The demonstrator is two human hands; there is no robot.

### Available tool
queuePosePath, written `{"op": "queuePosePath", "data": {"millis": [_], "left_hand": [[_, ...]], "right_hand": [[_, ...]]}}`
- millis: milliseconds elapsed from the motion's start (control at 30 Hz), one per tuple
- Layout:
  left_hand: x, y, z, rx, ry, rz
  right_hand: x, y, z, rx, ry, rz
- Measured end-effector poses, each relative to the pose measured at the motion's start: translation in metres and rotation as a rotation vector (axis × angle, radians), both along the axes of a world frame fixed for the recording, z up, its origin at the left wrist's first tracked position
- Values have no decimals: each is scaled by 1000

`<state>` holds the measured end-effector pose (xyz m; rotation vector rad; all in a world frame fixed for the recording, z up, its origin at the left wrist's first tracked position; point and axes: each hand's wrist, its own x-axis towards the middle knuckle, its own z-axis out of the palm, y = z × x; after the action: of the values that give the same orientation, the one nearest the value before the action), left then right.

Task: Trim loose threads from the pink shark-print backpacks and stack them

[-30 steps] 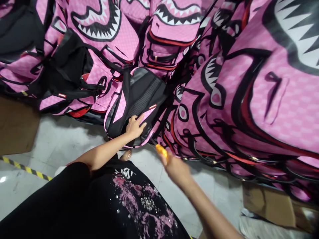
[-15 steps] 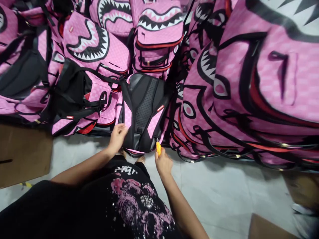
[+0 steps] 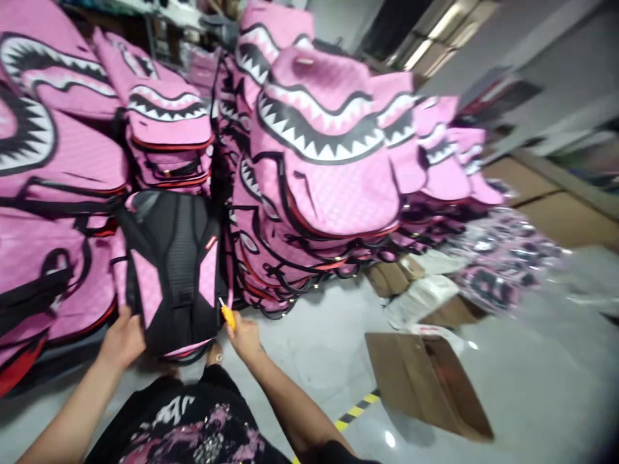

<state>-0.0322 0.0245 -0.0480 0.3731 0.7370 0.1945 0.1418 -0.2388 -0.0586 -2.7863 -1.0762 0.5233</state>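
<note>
A pink and black backpack (image 3: 171,264) stands upright on the floor with its padded back panel facing me. My left hand (image 3: 123,338) grips its lower left edge. At the lower right corner of the backpack, my right hand (image 3: 246,336) is closed on a small orange tool (image 3: 227,316). Behind and around it rise piles of pink backpacks with shark mouths (image 3: 319,161).
A flattened cardboard box (image 3: 425,383) lies on the grey floor to the right, by yellow and black floor tape (image 3: 355,412). More cardboard and plastic-wrapped bags (image 3: 498,264) lie further right. My black patterned clothing (image 3: 188,425) fills the bottom.
The view has swung up and to the right, showing the room beyond the piles. My left hand has shifted to the backpack's lower left edge. My right hand stays at the lower right corner.
</note>
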Motion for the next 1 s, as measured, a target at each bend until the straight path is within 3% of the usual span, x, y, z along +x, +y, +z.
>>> {"op": "queuePosePath", "data": {"millis": [67, 133, 200, 300, 400, 567, 667, 833, 933, 1000], "left_hand": [[0, 12, -17, 57, 27, -60], [2, 15, -21, 67, 35, -81], [3, 10, -12, 66, 18, -34], [12, -8, 20, 108, 36, 198], [28, -17, 44, 50, 24, 191], [43, -17, 49, 52, -162, 118], [45, -21, 51, 55, -176, 108], [49, -23, 57, 57, -141, 70], [51, -23, 61, 41, -105, 55], [54, -21, 63, 41, -98, 52]], "right_hand": [[10, 3, 5, -26, -4, -32], [14, 2, 14, -37, -5, -56], [12, -3, 25, -45, 21, -56], [3, -16, 40, -73, 91, -52], [-1, -29, 46, -104, 150, -51], [-3, -39, 51, -140, 201, -120], [-9, -48, 57, -150, 226, -145], [-40, -94, 63, -138, 254, -190], [-69, -113, 66, -113, 321, -116], [-83, -106, 68, -122, 363, -22]]}}
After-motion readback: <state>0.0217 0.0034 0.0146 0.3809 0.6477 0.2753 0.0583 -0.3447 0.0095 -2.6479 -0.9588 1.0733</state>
